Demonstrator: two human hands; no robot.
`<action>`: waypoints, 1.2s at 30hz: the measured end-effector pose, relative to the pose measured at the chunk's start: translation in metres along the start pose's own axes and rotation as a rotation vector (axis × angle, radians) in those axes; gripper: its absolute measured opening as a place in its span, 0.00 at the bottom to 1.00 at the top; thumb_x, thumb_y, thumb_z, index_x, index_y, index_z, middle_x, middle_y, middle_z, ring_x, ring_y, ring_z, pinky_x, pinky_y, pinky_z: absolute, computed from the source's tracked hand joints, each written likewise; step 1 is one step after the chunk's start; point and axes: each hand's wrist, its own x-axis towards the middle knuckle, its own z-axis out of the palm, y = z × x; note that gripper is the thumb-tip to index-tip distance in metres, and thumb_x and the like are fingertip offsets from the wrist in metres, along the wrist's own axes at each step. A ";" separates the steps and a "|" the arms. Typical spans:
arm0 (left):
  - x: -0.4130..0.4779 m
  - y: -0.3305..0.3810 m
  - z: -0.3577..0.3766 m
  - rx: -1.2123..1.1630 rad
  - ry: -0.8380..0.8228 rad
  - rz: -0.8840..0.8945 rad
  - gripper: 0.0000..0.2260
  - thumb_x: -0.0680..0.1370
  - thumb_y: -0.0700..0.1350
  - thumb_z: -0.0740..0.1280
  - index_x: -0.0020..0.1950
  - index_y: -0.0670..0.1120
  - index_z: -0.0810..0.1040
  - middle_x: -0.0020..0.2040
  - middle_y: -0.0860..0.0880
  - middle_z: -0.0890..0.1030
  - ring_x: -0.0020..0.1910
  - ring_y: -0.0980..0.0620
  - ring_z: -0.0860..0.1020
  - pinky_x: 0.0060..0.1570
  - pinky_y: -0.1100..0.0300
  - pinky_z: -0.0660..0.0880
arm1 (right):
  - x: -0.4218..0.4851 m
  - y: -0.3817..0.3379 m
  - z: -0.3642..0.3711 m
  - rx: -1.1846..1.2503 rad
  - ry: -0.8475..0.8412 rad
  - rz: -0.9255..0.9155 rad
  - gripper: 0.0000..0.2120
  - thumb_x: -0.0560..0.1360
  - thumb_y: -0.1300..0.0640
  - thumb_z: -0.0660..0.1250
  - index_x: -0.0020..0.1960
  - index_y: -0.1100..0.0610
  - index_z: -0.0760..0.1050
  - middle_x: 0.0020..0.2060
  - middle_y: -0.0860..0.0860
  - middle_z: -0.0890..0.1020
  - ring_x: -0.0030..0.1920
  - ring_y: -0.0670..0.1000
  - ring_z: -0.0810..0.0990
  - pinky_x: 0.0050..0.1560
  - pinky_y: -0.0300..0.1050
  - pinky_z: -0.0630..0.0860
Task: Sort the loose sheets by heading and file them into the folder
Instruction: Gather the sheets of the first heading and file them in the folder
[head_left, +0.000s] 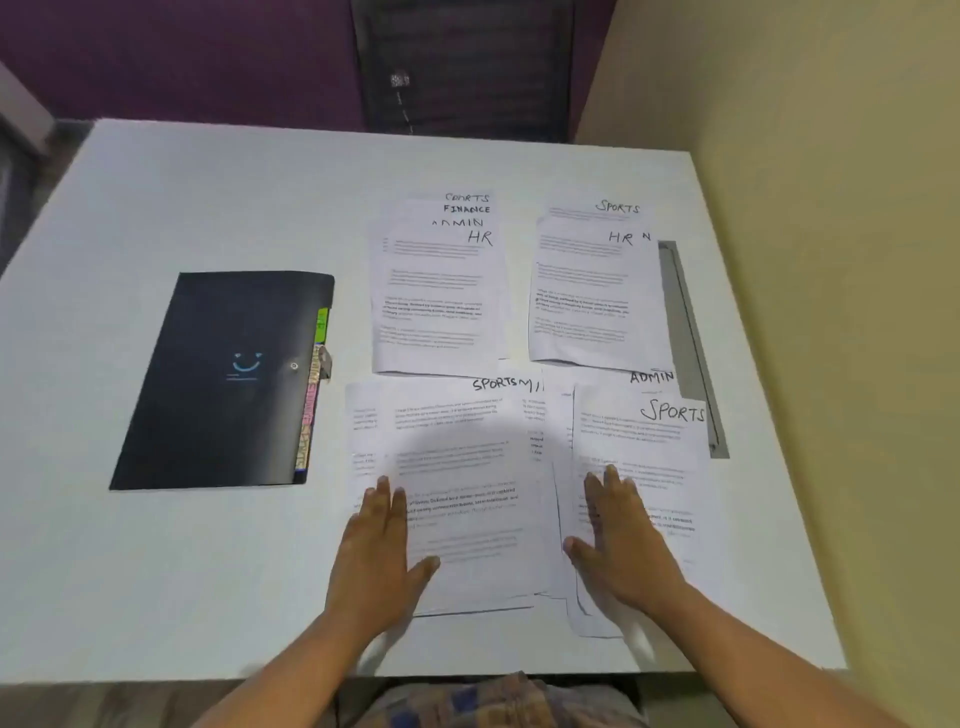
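Spanning most of the view, the white table (208, 208) carries everything. Black folder (218, 384) lies closed at its left, coloured tabs along its right edge, well apart from both hands.

Four mixed piles of sheets sit to the right of it:
- far-left pile (436, 301): SPORTS, FINANCE, ADMIN, HR showing
- far-right pile (592, 301): SPORTS, HR
- near-left pile (467, 467): SPORTS on top
- near-right pile (639, 457): SPORTS over ADMIN

Left hand (379, 551) rests flat on the near-left pile, right hand (623, 545) flat on the near-right pile. Fingers of both are straight and pressed together, thumbs splayed, nothing pinched.

Judgement: sorting barely begun, headings not yet grouped. To do it well, fan each pile until every heading shows, lift one sheet at a time, and gather like with like before opening the folder.
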 end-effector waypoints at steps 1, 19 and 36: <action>0.000 0.000 0.002 -0.007 -0.013 -0.001 0.43 0.76 0.65 0.62 0.81 0.45 0.46 0.81 0.44 0.46 0.80 0.44 0.50 0.77 0.50 0.50 | -0.003 0.000 0.001 -0.016 -0.032 0.009 0.43 0.76 0.37 0.61 0.81 0.48 0.43 0.81 0.48 0.41 0.80 0.55 0.39 0.77 0.53 0.50; -0.013 0.003 -0.003 -0.324 0.110 -0.191 0.39 0.71 0.60 0.72 0.76 0.50 0.59 0.76 0.50 0.66 0.73 0.47 0.67 0.67 0.51 0.72 | -0.015 -0.015 -0.004 -0.186 0.040 -0.059 0.42 0.78 0.38 0.59 0.81 0.54 0.42 0.80 0.50 0.41 0.80 0.54 0.41 0.77 0.48 0.44; 0.007 0.003 -0.031 -0.878 -0.029 -0.500 0.13 0.78 0.42 0.68 0.35 0.38 0.75 0.36 0.42 0.81 0.38 0.43 0.79 0.39 0.58 0.72 | -0.019 -0.069 0.008 -0.098 -0.207 -0.150 0.32 0.77 0.44 0.63 0.77 0.53 0.59 0.77 0.49 0.59 0.74 0.53 0.63 0.71 0.48 0.66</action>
